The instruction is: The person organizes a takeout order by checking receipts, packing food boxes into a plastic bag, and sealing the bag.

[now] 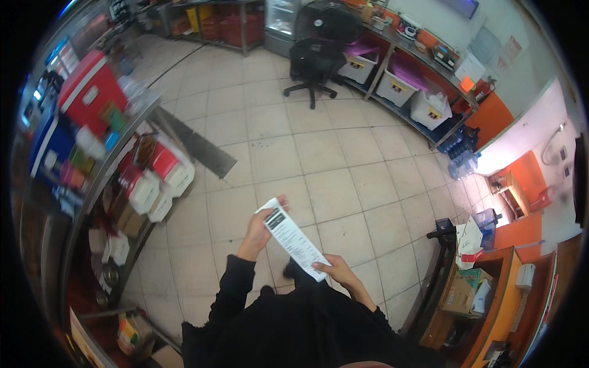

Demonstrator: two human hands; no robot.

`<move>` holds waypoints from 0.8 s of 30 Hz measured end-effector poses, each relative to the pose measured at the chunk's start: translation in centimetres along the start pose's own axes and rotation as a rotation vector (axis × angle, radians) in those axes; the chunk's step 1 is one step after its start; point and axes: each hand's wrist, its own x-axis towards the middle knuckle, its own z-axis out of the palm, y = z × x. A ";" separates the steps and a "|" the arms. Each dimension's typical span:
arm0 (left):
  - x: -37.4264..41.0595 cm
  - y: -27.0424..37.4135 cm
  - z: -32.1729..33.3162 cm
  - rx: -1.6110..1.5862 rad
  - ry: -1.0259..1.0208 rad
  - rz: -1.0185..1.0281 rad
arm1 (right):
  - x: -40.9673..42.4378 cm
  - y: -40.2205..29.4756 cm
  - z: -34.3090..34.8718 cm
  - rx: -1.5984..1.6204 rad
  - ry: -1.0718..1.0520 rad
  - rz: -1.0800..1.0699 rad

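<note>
A long white paper receipt [294, 241] bearing printed writing is stretched between my two hands, above the tiled floor. My left hand [258, 231] grips its upper end, with the thumb over the edge and the fingertips showing behind. At the lower end, my right hand [340, 272] pinches the paper, its thumb lying on the printed face. Dark sleeves cover both forearms.
A metal table [115, 138] on the left carries a red cooler [92, 99] and a blue cooler [50, 142]. A black office chair [317, 60] stands ahead. Plastic bins [398, 87] sit beneath the right-hand counter. Wooden shelving [494, 303] holds a cardboard box [464, 292] at the lower right.
</note>
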 end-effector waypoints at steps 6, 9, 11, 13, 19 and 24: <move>20.5 0.5 7.0 -0.009 -0.080 -0.073 | 11.4 -2.8 -10.5 0.357 0.198 0.027; 28.1 2.0 6.7 -0.114 0.020 0.043 | 19.0 -5.4 -15.8 0.317 0.174 0.026; 32.7 3.6 6.1 -0.263 0.129 0.096 | 22.4 -11.4 -17.2 0.316 0.099 0.044; 39.7 5.2 7.7 -0.289 0.095 0.041 | 29.4 -13.8 -22.4 0.214 0.053 0.020; 68.1 5.9 11.8 -0.346 0.117 0.075 | 51.6 -22.3 -40.6 0.342 -0.078 0.063; 89.7 7.1 16.9 -0.151 0.102 0.123 | 62.9 -27.9 -57.0 0.311 -0.024 0.074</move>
